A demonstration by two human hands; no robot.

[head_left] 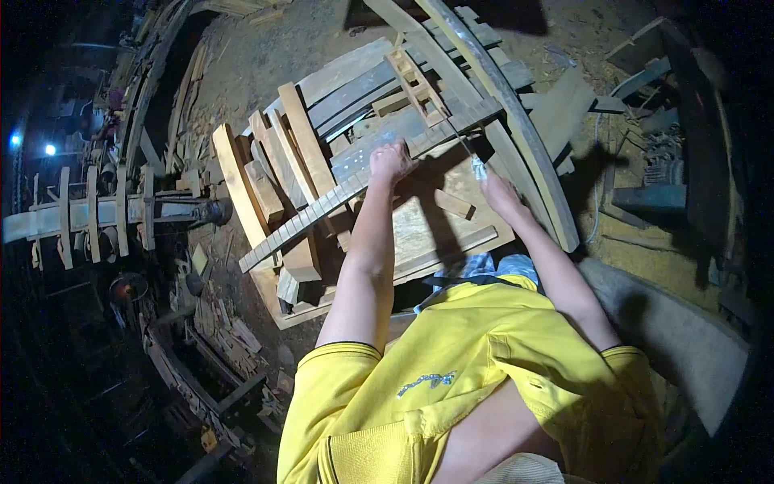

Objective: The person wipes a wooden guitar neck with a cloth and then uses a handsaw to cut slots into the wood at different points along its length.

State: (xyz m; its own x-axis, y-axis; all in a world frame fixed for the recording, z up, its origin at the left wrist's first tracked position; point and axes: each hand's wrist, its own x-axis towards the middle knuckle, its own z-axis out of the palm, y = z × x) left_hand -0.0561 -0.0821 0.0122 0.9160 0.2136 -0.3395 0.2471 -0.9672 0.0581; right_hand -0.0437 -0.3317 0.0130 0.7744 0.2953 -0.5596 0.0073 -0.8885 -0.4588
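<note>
The left hand (393, 161) lies on a long, narrow, pale wooden strip scored crosswise with closely spaced lines (306, 219); its fingers are bent over the strip, though whether they grip it or only press down I cannot tell. The right hand (501, 196) is closed round the white-wrapped handle of a thin, dark-bladed hand tool (479, 168); the blade points up and leftward from the fist, toward the far part of the strip — whether it touches the wood is too small to tell. The strip runs slantwise across a low wooden table (407, 247), from the near left corner to the far right, passing over several upright-edged wooden pieces; at the left, a light brown, thick wooden bar (235, 181) and another tan, squared wooden bar (303, 121) stretch away beyond it. A short, brown wooden block (455, 204) lies on the table between the strip and the person; beyond the strip stands a narrow, ladder-like wooden frame (415, 85), with weathered grey planks (347, 77) to its left. A long, curved, pale wooden beam (516, 121) sweeps down past the right hand — just beside it, apart from the fingers; the person wears a yellow, short-sleeved collared shirt (451, 339).
</note>
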